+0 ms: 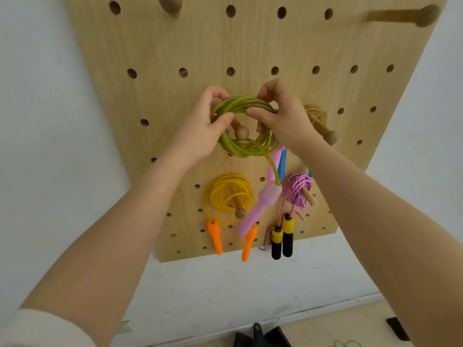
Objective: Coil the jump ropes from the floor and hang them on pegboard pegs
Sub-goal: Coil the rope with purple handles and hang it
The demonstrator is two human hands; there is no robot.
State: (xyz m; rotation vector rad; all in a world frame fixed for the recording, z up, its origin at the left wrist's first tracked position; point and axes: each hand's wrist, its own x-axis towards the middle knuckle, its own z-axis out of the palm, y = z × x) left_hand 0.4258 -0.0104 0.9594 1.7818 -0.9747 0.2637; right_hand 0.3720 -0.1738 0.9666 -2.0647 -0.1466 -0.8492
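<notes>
A coiled green jump rope [240,149] with pink handles [260,206] is held up against the wooden pegboard [175,46]. The coil surrounds a round-tipped wooden peg [241,132]. My left hand [200,128] grips the coil's upper left. Its upper right is pinched by my right hand [283,118]. One pink handle dangles below the coil on a length of green rope; the other shows partly behind my right wrist.
Lower pegs carry a yellow rope with orange handles [228,194] and a pink braided rope with black-and-yellow handles [297,191]. A tan rope [315,113] hangs on a peg to the right. Two bare pegs [423,16] stick out at the top. A green rope bit [345,343] lies on the floor.
</notes>
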